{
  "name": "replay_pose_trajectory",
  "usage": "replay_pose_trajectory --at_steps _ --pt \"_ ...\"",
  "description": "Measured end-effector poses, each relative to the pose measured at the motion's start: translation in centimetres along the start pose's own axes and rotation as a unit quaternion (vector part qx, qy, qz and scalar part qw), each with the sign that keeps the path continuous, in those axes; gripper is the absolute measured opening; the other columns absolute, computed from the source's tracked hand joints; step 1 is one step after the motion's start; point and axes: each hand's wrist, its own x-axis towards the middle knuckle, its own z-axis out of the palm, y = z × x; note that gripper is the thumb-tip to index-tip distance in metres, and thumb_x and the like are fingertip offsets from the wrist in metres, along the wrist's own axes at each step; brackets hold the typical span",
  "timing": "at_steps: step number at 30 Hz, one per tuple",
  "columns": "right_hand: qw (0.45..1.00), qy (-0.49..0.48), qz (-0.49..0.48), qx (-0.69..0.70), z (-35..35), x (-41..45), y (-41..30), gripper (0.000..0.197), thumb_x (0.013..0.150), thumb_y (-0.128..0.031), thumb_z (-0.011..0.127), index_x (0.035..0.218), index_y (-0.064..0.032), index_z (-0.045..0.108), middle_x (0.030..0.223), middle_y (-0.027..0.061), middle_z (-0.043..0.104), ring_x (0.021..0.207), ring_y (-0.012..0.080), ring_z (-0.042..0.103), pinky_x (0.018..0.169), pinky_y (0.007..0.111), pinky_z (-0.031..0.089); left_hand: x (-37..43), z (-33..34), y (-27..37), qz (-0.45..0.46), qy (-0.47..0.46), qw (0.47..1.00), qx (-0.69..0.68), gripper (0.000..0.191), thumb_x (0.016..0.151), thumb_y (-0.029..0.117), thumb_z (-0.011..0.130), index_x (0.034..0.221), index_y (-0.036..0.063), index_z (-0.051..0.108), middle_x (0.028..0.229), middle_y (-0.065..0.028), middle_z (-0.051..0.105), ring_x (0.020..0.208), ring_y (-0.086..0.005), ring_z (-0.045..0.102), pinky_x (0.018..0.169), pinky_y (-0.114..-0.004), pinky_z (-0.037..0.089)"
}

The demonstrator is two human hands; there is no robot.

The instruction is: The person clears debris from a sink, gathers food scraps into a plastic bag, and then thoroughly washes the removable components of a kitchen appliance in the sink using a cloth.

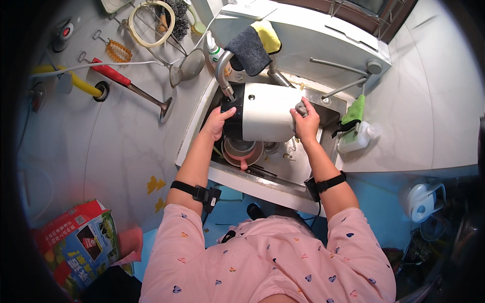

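A boxy white appliance body [271, 113] with a black end section [232, 123] lies sideways over the stainless steel sink [303, 159]. My left hand [215, 124] grips the black end, thumb on top. At the white end, my right hand [307, 123] pinches a crumpled grey cloth [301, 109] against the appliance's edge. The curved faucet [223, 74] reaches down to the black section, and no water is visible. Beneath the appliance sits a small pot with a pink handle [243, 163], partly hidden, among stacked dishes. Food scraps are scattered on the sink floor.
A grey and yellow cloth [250, 49] drapes over the faucet, beside a spray bottle [214, 49]. Right of the sink stand a white plastic jug [356, 139] and a green cloth [353, 110]. Ladles, strainers and a red-handled masher [113, 74] hang on the left wall.
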Motion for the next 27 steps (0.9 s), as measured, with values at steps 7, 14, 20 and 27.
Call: replay_pose_trajectory --at_steps 7,14,20,27 --pt "0.998 -0.048 0.017 0.041 -0.7 -3.0 1.4 0.063 0.067 -0.002 0.076 0.126 -0.0071 0.054 0.104 0.0118 0.066 0.091 0.0169 0.062 0.083 0.029 0.048 -2.1 -2.1 -3.5 0.079 0.002 0.994 0.071 0.028 0.082 0.007 0.067 0.108 0.0009 0.059 0.101 -0.0044 0.065 0.092 -0.0137 0.059 0.087 -0.031 0.046" --pt "0.987 -0.062 0.095 0.112 -0.6 -4.3 4.8 0.059 0.072 -0.002 0.074 0.126 0.0010 0.050 0.105 0.0090 0.063 0.091 0.0136 0.058 0.081 0.027 0.048 -4.5 -3.5 -5.3 0.144 -0.045 0.968 0.199 0.032 0.081 0.004 0.065 0.111 -0.0010 0.057 0.104 -0.0035 0.064 0.094 -0.0121 0.057 0.088 -0.028 0.045" --pt "0.981 -0.095 0.124 0.115 -1.3 -5.7 5.3 0.059 0.073 -0.003 0.073 0.127 0.0007 0.050 0.110 0.0123 0.063 0.097 0.0166 0.059 0.085 0.029 0.047 -7.0 -4.5 -7.7 0.227 0.034 0.875 0.426 0.019 0.071 0.009 0.070 0.090 0.0059 0.067 0.090 -0.0131 0.066 0.090 -0.0306 0.059 0.085 -0.037 0.045" --pt "0.965 -0.118 0.164 0.169 -1.2 -6.0 7.3 0.055 0.076 -0.001 0.070 0.127 0.0003 0.050 0.109 0.0102 0.062 0.095 0.0157 0.059 0.084 0.027 0.047 -7.4 -5.2 -10.0 0.324 0.013 0.800 0.505 0.023 0.069 0.014 0.073 0.091 0.0071 0.068 0.093 -0.0116 0.066 0.098 -0.0345 0.056 0.090 -0.042 0.043"
